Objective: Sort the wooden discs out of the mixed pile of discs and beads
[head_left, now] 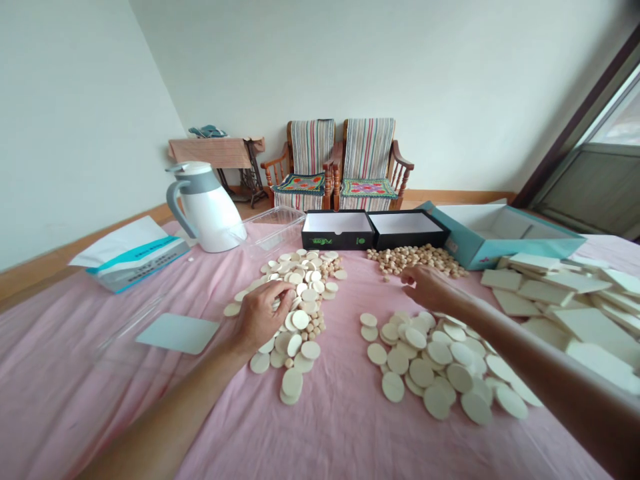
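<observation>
My left hand [265, 315] is over the left pile of pale round discs [300, 320], its fingers curled and pressed together. Something pale shows by the fingertips, too small to name. Small round wooden beads [315, 323] lie among those discs. My right hand [425, 285] is at the front edge of a heap of wooden beads [417, 259], thumb and fingers closed in a pinch; whatever is between them is hidden. Below the right forearm spreads a second pile of larger pale discs [435, 363].
Behind the beads stand two open black boxes [337, 240] [413, 239] and a blue box [515, 247]. Square pale boards [580, 300] are heaped at right. To the left are a white jug [213, 217], a tissue pack [133, 257], a clear plastic tray [275, 227] and a white card [177, 333].
</observation>
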Motion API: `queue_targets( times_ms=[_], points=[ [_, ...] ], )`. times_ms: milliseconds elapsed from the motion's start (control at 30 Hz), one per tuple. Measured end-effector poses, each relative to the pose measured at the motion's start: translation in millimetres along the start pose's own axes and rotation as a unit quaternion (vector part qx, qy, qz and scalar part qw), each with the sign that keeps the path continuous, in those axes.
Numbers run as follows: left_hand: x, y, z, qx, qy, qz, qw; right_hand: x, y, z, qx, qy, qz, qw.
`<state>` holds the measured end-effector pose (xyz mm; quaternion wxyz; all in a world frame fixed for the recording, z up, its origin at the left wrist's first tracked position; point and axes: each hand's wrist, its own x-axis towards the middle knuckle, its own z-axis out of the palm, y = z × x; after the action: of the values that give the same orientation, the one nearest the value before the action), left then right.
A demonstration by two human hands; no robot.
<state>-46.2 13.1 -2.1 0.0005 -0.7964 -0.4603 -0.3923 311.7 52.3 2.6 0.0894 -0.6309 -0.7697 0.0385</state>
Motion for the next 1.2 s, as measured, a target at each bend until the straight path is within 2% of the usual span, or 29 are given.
queue_targets(
  times_ms=[133,267,400,500,533,600,667,767,867,1000,1200],
  points=[
    [0,-1,0.3,0.002,-0.002,0.004,1.000,-4,-2,15,0.018,0.005,0.000,1.000],
    [0,-1,0.0,0.006,0.005,0.009,1.000,8,13,3,-0.001,0.024,0.039,0.999],
    [0,0,0.2,0.008,0.008,0.011,1.000,26,36,-17,-0.021,0.091,0.096,0.991],
    [0,-1,0.5,0.004,0.008,0.006,1.000,32,33,-23,-0.008,0.168,0.114,0.979],
    [0,0,0.5,0.003,0.007,0.004,1.000,32,25,-22,0.007,0.180,0.105,0.978],
    [0,0,0.1,0.003,0.006,0.005,1.000,28,1,-17,0.046,0.161,0.059,0.984],
    [0,1,-0.6,0.004,0.006,0.009,1.000,20,-32,-10,0.091,0.110,-0.012,0.990],
    [1,2,-1.4,0.002,0.003,0.008,1.000,3,-84,3,0.155,0.046,-0.146,0.976],
    [0,2,-1.2,-0.002,-0.002,-0.001,1.000,-12,-122,15,0.185,-0.009,-0.192,0.964],
    [-1,0,-0.2,0.002,0.001,0.003,1.000,-18,-148,29,0.179,-0.009,-0.211,0.961],
    [-1,-1,0.1,0.008,0.001,0.005,1.000,-14,-157,38,0.154,-0.005,-0.220,0.963]
  ],
)
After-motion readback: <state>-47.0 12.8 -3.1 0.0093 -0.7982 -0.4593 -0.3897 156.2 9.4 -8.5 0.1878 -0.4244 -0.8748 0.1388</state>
